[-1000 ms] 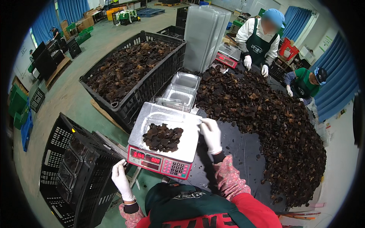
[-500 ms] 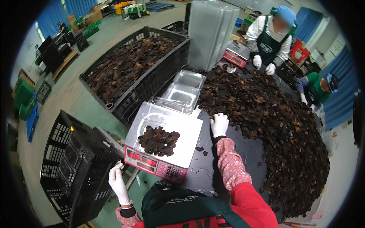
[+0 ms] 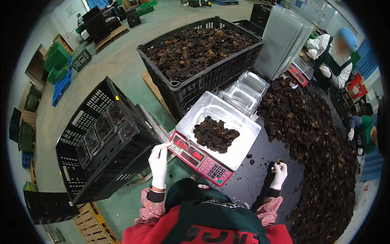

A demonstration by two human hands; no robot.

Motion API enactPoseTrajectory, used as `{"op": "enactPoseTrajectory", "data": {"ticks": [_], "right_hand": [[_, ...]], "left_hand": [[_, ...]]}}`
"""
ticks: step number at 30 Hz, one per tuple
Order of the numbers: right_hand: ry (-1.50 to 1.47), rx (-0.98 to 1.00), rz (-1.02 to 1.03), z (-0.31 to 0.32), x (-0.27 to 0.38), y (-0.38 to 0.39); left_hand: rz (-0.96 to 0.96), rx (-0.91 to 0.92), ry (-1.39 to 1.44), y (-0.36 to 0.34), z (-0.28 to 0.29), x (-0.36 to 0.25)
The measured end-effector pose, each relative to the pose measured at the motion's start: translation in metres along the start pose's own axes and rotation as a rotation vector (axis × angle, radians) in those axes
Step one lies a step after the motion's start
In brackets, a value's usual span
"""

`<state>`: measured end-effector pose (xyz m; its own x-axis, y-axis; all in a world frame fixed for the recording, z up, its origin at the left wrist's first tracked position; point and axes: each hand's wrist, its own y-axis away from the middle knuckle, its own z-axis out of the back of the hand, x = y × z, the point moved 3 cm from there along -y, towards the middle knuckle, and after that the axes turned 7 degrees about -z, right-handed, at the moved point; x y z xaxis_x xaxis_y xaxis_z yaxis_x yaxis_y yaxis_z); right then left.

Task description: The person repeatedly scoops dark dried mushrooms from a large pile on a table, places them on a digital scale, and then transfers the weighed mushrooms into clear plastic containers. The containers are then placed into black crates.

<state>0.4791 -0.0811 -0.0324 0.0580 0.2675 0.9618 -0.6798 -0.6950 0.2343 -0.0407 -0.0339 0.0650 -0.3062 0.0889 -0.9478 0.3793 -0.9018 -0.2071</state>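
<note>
In front of me stands a red electronic scale [image 3: 200,159] with a bright metal pan [image 3: 245,138]. A clear plastic tray [image 3: 232,112] lies on the pan with a small heap of dark brown wood ear mushrooms [image 3: 216,135] in it. My left hand [image 3: 158,164], in a white glove, has its fingers stretched to the scale's left corner, holding nothing I can see. To the right of the scale, my white-gloved right hand [image 3: 279,175] is closed, pinching a small wood ear piece [image 3: 280,161] above the dark tabletop [image 3: 260,171].
A large mushroom pile [image 3: 321,162] covers the table's right side. Clear trays [image 3: 248,91] and a tall tray stack [image 3: 282,40] stand beyond the scale. A black crate of mushrooms [image 3: 203,77] is behind; another crate [image 3: 118,162] holds filled trays at left. Two co-workers [image 3: 335,57] stand at right.
My view has swung left. My right hand has drawn back from the pile and now pinches a piece. My left hand has come up to the scale's corner. The red digits have changed.
</note>
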Motion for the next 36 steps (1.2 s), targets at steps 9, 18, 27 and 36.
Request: {"op": "enactPoseTrajectory", "data": {"ticks": [9, 18, 27, 36], "right_hand": [[0.340, 0.124, 0.170, -0.044, 0.017, 0.028], [0.401, 0.238, 0.271, -0.108, 0.083, 0.022], [0.504, 0.162, 0.421, -0.234, 0.120, 0.006], [-0.038, 0.562, 0.285, -0.159, 0.114, 0.090]], "left_hand": [[-0.126, 0.000, -0.028, -0.028, -0.009, 0.002], [-0.023, 0.262, -0.122, -0.047, -0.043, 0.006], [0.075, 0.553, 0.137, -0.038, -0.094, 0.028], [0.352, 0.616, 0.378, -0.013, -0.090, 0.020]]}}
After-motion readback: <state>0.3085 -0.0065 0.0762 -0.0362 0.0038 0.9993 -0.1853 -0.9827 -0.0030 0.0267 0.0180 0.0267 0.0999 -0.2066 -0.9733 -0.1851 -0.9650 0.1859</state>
